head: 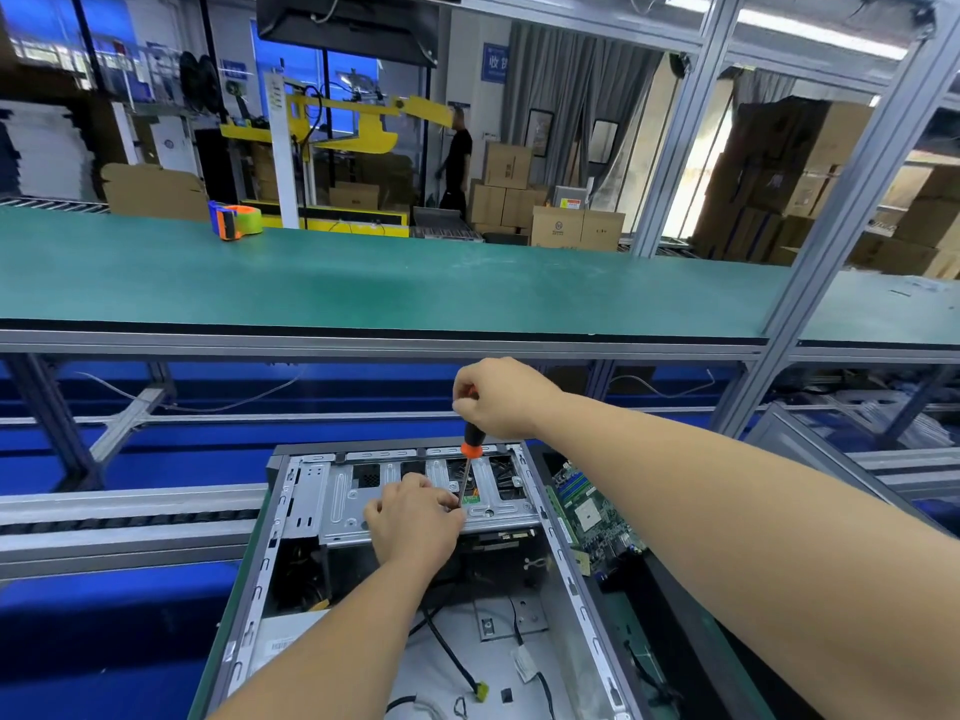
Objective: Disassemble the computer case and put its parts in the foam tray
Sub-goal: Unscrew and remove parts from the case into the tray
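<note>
An open computer case (pixel 566 605) lies flat in front of me, its side panel off. A silver metal drive bracket (pixel 343 506) spans its far end. My right hand (pixel 498 397) grips the black and orange handle of a screwdriver (pixel 471 444), held upright with its tip down on the bracket. My left hand (pixel 415 517) rests on the bracket, its fingertips pinching the screwdriver's shaft near the tip. Loose black cables (pixel 452 652) lie on the case floor. A green motherboard (pixel 592 517) lies just right of the case.
A long green workbench (pixel 363 283) runs across behind the case, with an orange and blue tape dispenser (pixel 236 220) on it. Aluminium frame posts (pixel 852 200) rise at the right. Cardboard boxes and a person stand far back. Blue conveyor surfaces lie left.
</note>
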